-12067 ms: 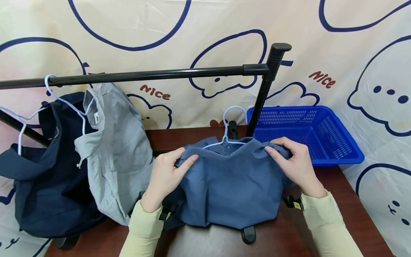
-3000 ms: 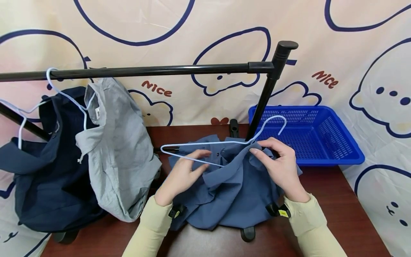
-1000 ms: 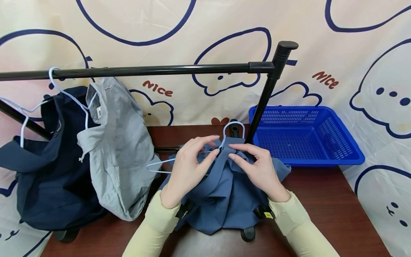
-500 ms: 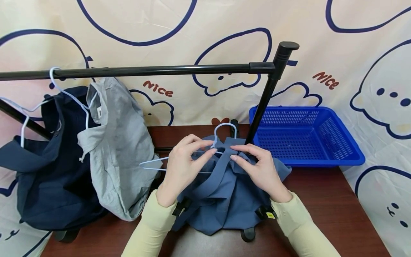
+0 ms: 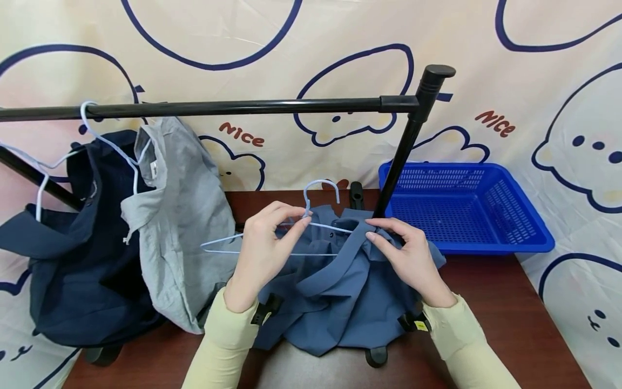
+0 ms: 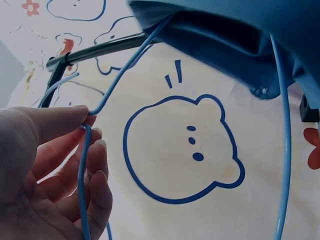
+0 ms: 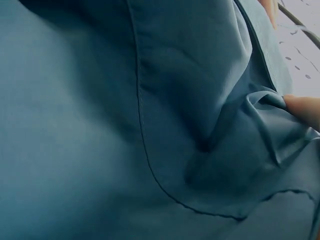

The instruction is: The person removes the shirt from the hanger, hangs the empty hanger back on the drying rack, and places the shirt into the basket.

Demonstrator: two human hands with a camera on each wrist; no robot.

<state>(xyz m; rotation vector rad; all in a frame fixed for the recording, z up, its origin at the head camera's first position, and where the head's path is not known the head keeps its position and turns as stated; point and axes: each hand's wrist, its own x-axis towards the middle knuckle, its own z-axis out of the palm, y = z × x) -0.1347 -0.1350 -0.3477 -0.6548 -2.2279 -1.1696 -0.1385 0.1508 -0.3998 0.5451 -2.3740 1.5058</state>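
A light blue hanger (image 5: 306, 195) is partly inside a blue garment (image 5: 340, 313) gathered on the table. My left hand (image 5: 267, 243) pinches the hanger at the base of its hook. One hanger end sticks out to the left past that hand; its right end is hidden behind the garment's band. With thumb and fingers, my right hand (image 5: 405, 254) pinches the garment's upper edge on the right. In the left wrist view, the hanger rod (image 6: 287, 135) runs up under the cloth. Folds and a curved seam of the garment (image 7: 90, 150) fill the right wrist view.
A black rack rail (image 5: 243, 107) crosses behind my hands. A navy garment (image 5: 87, 281) and a grey garment (image 5: 184, 216) hang at left on light blue hangers. A blue basket (image 5: 466, 248) stands at the back right of the brown table (image 5: 525, 324).
Earlier the hanger sat inside the garment's opening; its left end then came out. Over the last second my left hand carried the hanger leftward, while my right hand drew the cloth slightly right.
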